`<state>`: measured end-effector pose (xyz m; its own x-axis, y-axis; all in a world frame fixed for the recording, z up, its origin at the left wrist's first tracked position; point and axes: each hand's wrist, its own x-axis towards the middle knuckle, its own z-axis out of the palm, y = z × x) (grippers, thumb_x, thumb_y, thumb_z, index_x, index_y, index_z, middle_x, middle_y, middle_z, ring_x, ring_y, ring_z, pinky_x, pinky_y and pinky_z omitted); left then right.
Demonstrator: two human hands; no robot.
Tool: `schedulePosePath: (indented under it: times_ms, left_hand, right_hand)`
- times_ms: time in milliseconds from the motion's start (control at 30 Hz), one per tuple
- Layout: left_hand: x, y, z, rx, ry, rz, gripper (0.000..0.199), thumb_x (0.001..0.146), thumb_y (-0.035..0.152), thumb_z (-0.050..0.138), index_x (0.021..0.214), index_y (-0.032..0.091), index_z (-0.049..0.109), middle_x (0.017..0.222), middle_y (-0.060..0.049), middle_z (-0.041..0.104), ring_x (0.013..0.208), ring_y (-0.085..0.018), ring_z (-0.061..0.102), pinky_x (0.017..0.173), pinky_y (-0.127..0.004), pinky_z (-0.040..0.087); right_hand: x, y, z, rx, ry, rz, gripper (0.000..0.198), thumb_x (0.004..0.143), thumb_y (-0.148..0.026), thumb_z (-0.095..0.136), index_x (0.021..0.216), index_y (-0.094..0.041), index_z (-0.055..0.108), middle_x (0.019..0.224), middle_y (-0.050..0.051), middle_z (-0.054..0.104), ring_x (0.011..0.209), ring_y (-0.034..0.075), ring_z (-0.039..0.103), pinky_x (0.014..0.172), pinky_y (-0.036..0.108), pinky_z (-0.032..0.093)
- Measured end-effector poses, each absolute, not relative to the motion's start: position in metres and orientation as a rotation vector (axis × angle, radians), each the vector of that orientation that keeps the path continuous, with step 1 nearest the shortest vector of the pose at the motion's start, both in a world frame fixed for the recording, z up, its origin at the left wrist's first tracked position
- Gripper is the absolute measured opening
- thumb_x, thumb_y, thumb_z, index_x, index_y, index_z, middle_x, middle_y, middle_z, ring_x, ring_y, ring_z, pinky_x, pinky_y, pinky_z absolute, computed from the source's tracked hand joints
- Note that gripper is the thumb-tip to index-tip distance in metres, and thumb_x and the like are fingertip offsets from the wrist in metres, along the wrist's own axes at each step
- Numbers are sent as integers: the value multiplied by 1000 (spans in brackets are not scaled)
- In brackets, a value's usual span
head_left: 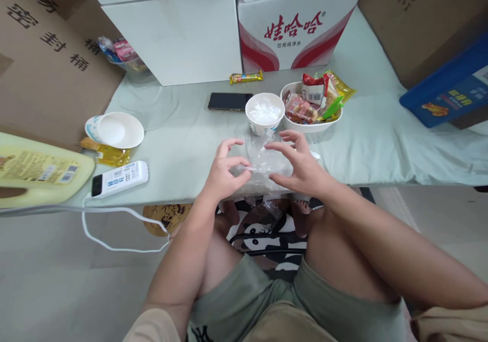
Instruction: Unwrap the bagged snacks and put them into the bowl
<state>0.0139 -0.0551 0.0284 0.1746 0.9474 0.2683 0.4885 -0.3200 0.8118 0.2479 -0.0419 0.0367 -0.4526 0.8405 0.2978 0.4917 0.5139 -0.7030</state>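
Between my two hands, at the table's near edge, lies a thin clear plastic bag. My left hand pinches the left side of this film between thumb and index finger, its other fingers raised. Opposite it, my right hand has thumb and fingers spread apart by the bag; no grip shows there. Just beyond the bag stands a white paper bowl with crumpled clear plastic inside. To its right, an oval white tub holds several wrapped snacks. Part of a small white object shows behind my right hand.
Farther back are a black phone, a yellow snack stick and white cartons. On the left are tilted paper bowls, a white power strip and a yellow jug. A blue package stands right.
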Motion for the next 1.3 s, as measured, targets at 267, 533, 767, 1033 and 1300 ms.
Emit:
schedulePosePath:
  times_ms: [267, 533, 767, 1033, 1300]
  left_hand:
    - [12, -56, 37, 1329, 1136, 970, 28, 72, 41, 78, 81, 19, 62, 70, -2, 69, 59, -14, 63, 54, -25, 45]
    - [12, -48, 39, 993, 1159, 978, 35, 69, 41, 82, 79, 19, 56, 76, -1, 69, 54, -10, 61, 48, -21, 42]
    - [7, -52, 37, 927, 929, 816, 49, 64, 38, 89, 94, 21, 54, 113, -8, 71, 87, -20, 73, 69, -28, 56]
    - [10, -44, 33, 938, 1062, 940, 72, 61, 33, 91, 118, 22, 48, 78, 0, 73, 54, -10, 63, 48, -20, 40]
    - [19, -45, 24, 883, 905, 929, 50, 65, 35, 87, 107, 18, 65, 109, -8, 74, 104, -23, 72, 89, -32, 57]
  right_hand:
    - [247, -47, 50, -1021, -1960, 1231, 26, 88, -40, 64, 80, -23, 47, 95, 7, 72, 93, 26, 69, 89, 47, 51]
    - [246, -45, 49, -1132, -1565, 1644, 44, 76, -35, 75, 112, -24, 54, 80, -1, 67, 73, 17, 66, 64, 31, 52]
    - [245, -40, 51, -1201, -1417, 1729, 18, 77, -31, 64, 74, -22, 49, 74, 2, 70, 68, 16, 67, 71, 31, 54]
    - [247, -38, 52, -1248, -1375, 1740, 33, 74, -38, 77, 96, -22, 60, 76, 2, 73, 66, 17, 70, 69, 34, 57]
    - [244, -36, 49, -1163, -1481, 1580, 22, 76, -38, 73, 79, -20, 61, 75, 1, 71, 61, 12, 63, 64, 30, 53]
